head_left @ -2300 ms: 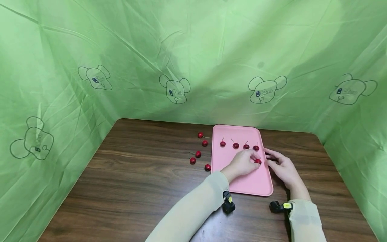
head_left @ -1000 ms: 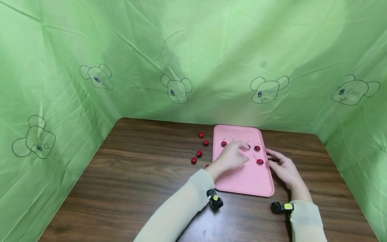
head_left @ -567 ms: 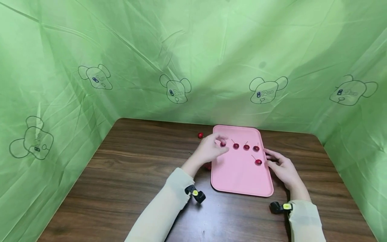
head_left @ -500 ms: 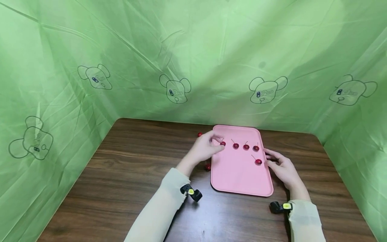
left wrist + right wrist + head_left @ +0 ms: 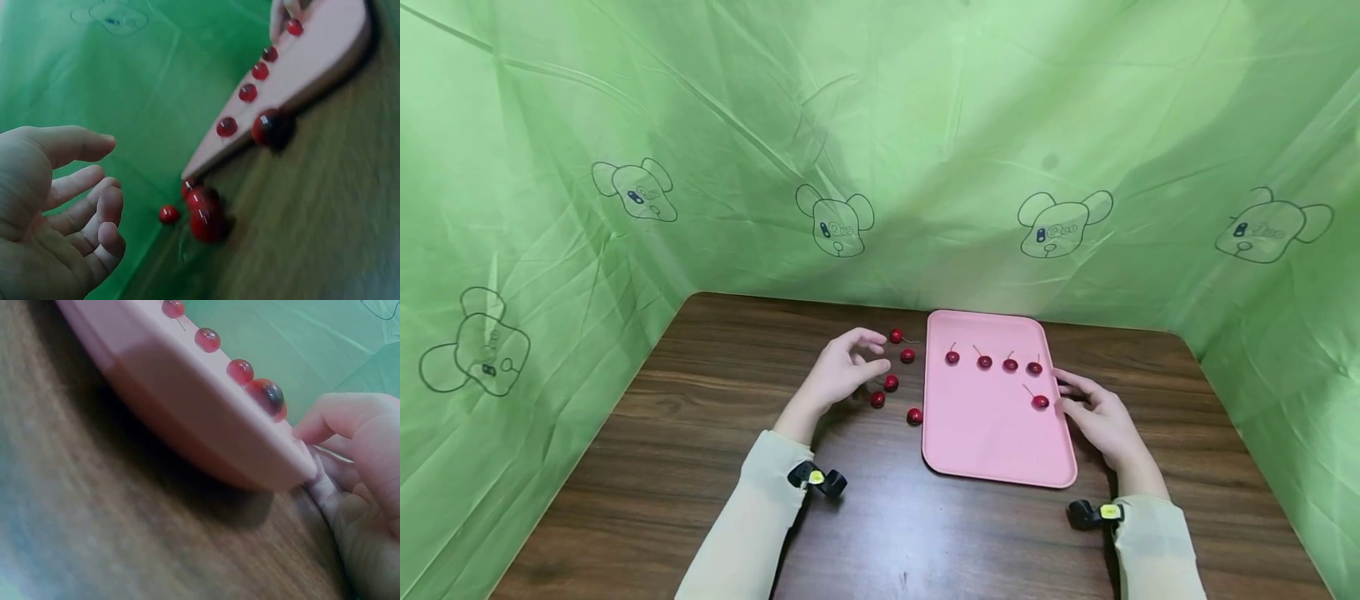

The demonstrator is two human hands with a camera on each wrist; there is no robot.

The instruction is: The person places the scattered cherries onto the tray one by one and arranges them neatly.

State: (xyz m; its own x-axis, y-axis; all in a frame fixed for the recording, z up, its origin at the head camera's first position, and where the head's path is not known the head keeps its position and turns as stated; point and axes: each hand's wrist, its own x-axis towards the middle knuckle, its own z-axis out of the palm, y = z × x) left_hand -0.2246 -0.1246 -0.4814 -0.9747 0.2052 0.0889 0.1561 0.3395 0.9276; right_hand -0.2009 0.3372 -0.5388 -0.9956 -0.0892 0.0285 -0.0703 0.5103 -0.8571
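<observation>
My left hand (image 5: pixel 844 372), holding nothing, hovers just left of the loose cherries, its fingers loosely bent and thumb apart. Close to its fingertips lie a cherry (image 5: pixel 907 356) and another cherry (image 5: pixel 891 382). My right hand (image 5: pixel 1101 421) holds the right rim of the pink tray (image 5: pixel 992 454); the right wrist view has its fingers (image 5: pixel 322 419) at the tray's edge. On the tray, several red cherries with stems form a row across the upper part, ending with a cherry (image 5: pixel 1034 367) at the right. Below that one lies a single cherry (image 5: pixel 1040 402).
More cherries rest on the brown wooden table (image 5: pixel 700 400) left of the tray, including a cherry (image 5: pixel 914 416) right by its left edge. A green cloth (image 5: pixel 925 167) with printed bear heads hangs behind and at both sides.
My left hand let go of the cherry at the tray's right side, then moved left over the tray to the loose cherries on the table. My right hand stayed at the tray's rim.
</observation>
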